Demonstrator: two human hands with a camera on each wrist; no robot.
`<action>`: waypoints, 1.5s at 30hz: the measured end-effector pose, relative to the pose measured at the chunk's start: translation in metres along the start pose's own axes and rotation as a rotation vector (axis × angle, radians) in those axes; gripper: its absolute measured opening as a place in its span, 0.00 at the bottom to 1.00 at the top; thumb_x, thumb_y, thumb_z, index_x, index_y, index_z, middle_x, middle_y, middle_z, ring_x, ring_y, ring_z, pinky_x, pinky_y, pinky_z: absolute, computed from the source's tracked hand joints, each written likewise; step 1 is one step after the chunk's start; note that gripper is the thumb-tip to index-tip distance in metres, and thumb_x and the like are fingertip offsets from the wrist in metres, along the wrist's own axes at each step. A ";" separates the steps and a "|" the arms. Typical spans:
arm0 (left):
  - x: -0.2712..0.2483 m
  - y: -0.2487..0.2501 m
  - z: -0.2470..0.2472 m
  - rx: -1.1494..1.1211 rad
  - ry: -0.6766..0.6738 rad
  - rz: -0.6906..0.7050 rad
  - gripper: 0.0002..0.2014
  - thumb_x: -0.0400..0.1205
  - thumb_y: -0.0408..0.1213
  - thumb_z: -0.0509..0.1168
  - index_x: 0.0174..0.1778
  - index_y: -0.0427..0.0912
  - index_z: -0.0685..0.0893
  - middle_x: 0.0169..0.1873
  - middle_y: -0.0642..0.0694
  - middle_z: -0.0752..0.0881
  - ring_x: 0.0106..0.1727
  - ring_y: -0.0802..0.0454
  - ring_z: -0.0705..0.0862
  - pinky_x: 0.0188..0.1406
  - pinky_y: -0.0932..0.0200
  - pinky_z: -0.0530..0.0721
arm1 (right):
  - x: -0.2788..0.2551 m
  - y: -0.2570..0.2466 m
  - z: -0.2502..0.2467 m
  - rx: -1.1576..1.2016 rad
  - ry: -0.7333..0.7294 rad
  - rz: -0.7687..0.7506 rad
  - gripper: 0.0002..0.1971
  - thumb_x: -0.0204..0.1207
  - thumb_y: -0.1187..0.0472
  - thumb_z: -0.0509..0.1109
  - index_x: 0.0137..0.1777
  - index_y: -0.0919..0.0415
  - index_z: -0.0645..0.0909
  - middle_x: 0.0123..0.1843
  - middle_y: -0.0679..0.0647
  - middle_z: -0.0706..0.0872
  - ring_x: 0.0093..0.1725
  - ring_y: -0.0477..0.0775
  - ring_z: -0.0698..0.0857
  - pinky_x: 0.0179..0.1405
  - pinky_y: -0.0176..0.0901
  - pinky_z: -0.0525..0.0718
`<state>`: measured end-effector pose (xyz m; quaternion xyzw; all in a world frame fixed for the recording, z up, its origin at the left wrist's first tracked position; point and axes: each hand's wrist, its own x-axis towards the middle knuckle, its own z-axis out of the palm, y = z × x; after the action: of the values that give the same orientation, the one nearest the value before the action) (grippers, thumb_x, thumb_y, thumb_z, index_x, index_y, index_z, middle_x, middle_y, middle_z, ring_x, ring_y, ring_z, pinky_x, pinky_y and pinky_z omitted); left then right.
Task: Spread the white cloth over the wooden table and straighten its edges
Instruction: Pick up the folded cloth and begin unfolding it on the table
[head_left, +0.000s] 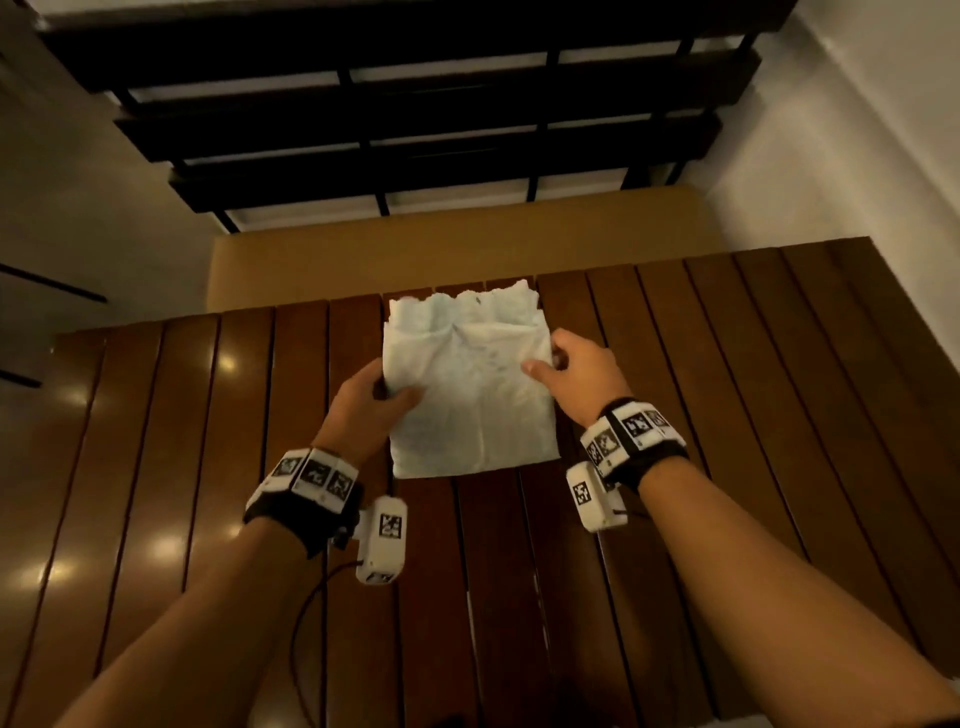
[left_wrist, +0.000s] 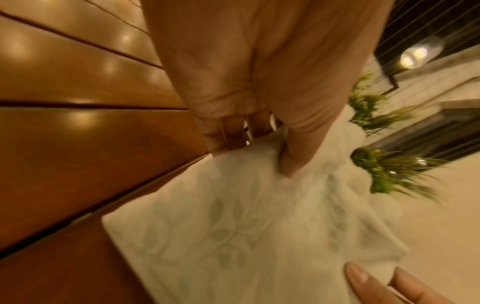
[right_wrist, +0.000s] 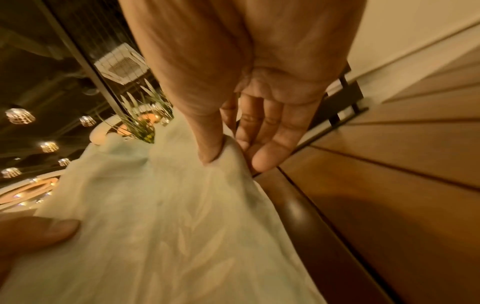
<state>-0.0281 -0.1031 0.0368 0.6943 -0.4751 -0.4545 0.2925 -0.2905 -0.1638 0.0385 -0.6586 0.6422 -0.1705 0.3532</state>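
- while both hands pinch its side edges, the cloth (head_left: 467, 384) hangs between them above the table (head_left: 727, 415), long axis running away from the person.
- left hand (left_wrist: 259, 82): thumb and fingers clamp a bunched edge.
- right hand (right_wrist: 246, 82): thumb pinches the opposite edge, equally near.

White cloth (head_left: 470, 384) with faint grey-green leaf print (left_wrist: 233, 222). Reddish-brown slatted table (head_left: 727, 364), glossy, pale light spots at 9 o'clock. Black wristbands (head_left: 301, 506) bearing white blocks with black-and-white square codes. Black slats (head_left: 405, 124) at 12 o'clock over pale wall. Green grassy plants (left_wrist: 389, 168) at 3 o'clock in left wrist view.
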 end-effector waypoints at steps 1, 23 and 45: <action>-0.018 0.000 -0.004 -0.032 -0.028 0.052 0.15 0.80 0.44 0.72 0.62 0.55 0.81 0.53 0.60 0.86 0.53 0.66 0.85 0.45 0.68 0.81 | -0.021 -0.004 -0.007 0.048 -0.005 -0.008 0.12 0.77 0.48 0.74 0.46 0.56 0.80 0.40 0.48 0.86 0.38 0.46 0.84 0.32 0.39 0.79; -0.102 -0.028 0.056 0.529 -0.285 0.234 0.13 0.83 0.40 0.62 0.62 0.43 0.80 0.56 0.45 0.86 0.57 0.46 0.84 0.54 0.57 0.80 | -0.240 0.059 0.059 0.083 -0.051 0.388 0.15 0.78 0.41 0.69 0.56 0.49 0.82 0.45 0.44 0.87 0.43 0.43 0.85 0.42 0.37 0.82; 0.100 0.029 0.113 0.543 0.083 -0.188 0.17 0.82 0.42 0.62 0.63 0.36 0.78 0.57 0.36 0.86 0.56 0.35 0.85 0.46 0.53 0.81 | -0.187 0.048 0.088 -0.215 -0.306 0.223 0.20 0.81 0.40 0.60 0.67 0.48 0.75 0.59 0.54 0.88 0.58 0.57 0.87 0.57 0.51 0.85</action>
<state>-0.1284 -0.2037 -0.0207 0.8062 -0.5007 -0.3070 0.0714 -0.2874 0.0422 -0.0124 -0.6357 0.6643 0.0409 0.3910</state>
